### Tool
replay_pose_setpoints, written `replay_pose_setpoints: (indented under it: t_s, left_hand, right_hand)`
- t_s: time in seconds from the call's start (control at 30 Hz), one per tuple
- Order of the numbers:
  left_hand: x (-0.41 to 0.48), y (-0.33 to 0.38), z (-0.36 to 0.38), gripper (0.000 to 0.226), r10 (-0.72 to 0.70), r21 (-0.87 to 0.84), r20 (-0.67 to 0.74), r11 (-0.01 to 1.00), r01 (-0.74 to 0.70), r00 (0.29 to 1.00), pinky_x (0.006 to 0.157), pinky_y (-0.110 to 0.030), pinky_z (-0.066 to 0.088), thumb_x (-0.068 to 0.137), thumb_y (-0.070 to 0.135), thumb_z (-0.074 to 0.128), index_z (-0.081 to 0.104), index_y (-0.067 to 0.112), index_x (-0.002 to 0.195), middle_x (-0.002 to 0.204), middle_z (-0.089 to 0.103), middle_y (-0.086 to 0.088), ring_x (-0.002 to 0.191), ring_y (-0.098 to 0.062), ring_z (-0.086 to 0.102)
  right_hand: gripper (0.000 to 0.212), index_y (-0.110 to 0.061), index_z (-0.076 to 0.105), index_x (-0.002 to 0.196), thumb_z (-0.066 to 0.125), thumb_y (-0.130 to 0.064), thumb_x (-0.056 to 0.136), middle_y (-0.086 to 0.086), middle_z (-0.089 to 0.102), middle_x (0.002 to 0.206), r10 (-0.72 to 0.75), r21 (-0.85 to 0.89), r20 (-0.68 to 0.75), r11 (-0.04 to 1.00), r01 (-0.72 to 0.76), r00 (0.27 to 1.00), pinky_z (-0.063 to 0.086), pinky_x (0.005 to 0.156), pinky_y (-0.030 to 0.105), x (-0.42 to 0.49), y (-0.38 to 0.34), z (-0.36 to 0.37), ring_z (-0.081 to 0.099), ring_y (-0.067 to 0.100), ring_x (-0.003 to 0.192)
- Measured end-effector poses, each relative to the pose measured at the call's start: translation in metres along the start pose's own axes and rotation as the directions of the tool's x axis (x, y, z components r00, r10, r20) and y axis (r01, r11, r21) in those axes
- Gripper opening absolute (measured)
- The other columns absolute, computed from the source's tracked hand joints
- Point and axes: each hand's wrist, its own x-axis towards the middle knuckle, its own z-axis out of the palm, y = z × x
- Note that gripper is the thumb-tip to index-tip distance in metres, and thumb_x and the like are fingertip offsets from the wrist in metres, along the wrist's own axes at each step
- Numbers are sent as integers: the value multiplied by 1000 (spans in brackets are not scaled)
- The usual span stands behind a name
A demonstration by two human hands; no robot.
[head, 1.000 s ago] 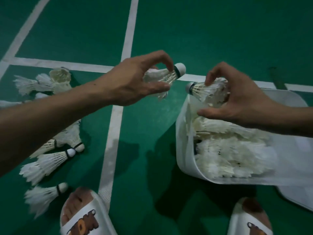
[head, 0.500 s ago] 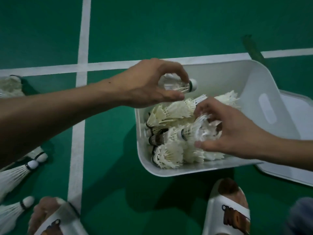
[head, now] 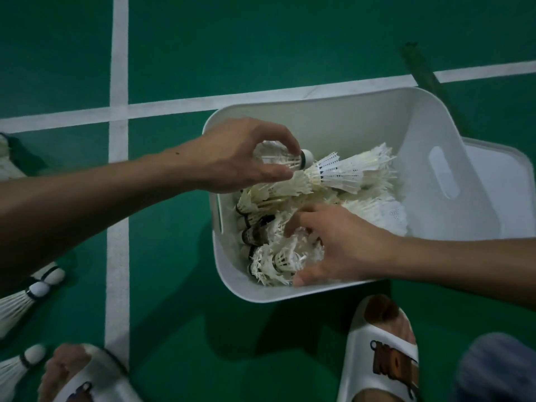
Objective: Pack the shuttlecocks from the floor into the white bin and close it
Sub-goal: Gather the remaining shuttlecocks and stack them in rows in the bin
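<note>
The white bin (head: 362, 117) stands open on the green court floor, its left half filled with a heap of white shuttlecocks (head: 351, 172). My left hand (head: 240, 155) hovers over the bin's left rim and pinches one shuttlecock (head: 285, 159), cork pointing right. My right hand (head: 339, 245) reaches down into the near part of the heap, fingers curled around a shuttlecock (head: 285, 259) that lies among the others. Loose shuttlecocks (head: 26, 297) lie on the floor at the far left.
The bin's white lid (head: 504, 181) lies flat behind its right side. My feet in white slides (head: 380, 355) stand close to the bin's near edge and at the bottom left (head: 84, 381). White court lines (head: 119, 198) cross the floor. A dark strip (head: 420, 68) lies beyond the bin.
Both hands carried shuttlecocks from above the floor to over the bin. My right hand has sunk into the heap; my left has lowered toward the pile. The view shifted right.
</note>
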Motion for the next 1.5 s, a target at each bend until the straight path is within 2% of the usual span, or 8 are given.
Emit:
replay_pose_setpoints:
  t_s: [0.1,0.3,0.47,0.63,0.9,1.07,1.27,1.5]
  left_hand:
    - [-2,-3,0,35,-8,41,14,999,8,1000,85,-25,33,84,45,62,59,37,118,109,49,14,100,-6,45]
    - [-1,-3,2,34,14,84,27,996,-16,1000,83,-23,29,85,46,61,58,38,118,104,46,13,95,-7,43]
    - [-1,-1,1,33,16,95,50,995,-20,999,83,-21,28,89,42,59,59,36,121,101,42,15,94,-5,41]
    - [-1,-2,3,36,24,97,58,995,-30,998,81,-20,28,88,42,59,57,35,124,104,45,16,95,-3,41]
    - [3,-1,-2,34,35,-20,43,999,-34,998,83,-26,35,84,46,62,52,34,114,117,51,11,104,-11,49]
    - [5,-1,2,41,23,-21,119,1000,-21,993,71,-25,39,79,49,64,49,32,113,114,55,6,86,-6,53]
    - [4,9,9,64,-29,-143,153,988,52,988,62,-23,45,63,63,59,35,27,110,93,61,5,71,-5,58]
    - [3,11,4,68,-108,-207,156,968,140,982,88,-36,52,63,73,47,42,29,115,108,70,6,92,-7,66]
  right_hand:
    - [72,-34,55,125,77,-63,62,-10,45,119,17,-38,4,999,-17,1000,41,89,24,0,0,-4,43,8,106]
    - [60,-22,58,118,82,-44,67,-21,46,73,59,-13,10,998,-59,998,39,56,11,10,-10,-2,46,-8,65]
    - [63,-19,58,117,85,-42,65,-14,57,74,79,-12,52,997,-78,996,39,52,12,17,-10,8,51,-3,63]
    - [72,-28,55,110,90,-47,50,-9,70,94,183,227,79,954,-196,980,58,75,27,11,4,-12,68,1,75]
    - [61,-29,45,87,84,-50,46,-9,62,102,287,535,-267,838,-106,920,59,74,43,4,15,-33,69,9,82]
    - [64,-38,38,92,84,-51,49,-12,60,106,232,439,-354,897,-58,906,55,79,38,4,13,-38,61,7,99]
    - [61,-40,39,100,85,-41,61,-20,61,87,166,324,-360,945,-44,918,43,71,16,9,9,-39,59,-2,89]
    - [87,-49,25,126,85,-29,66,1,67,79,139,241,-212,967,-86,967,55,59,30,2,14,-29,65,9,60]
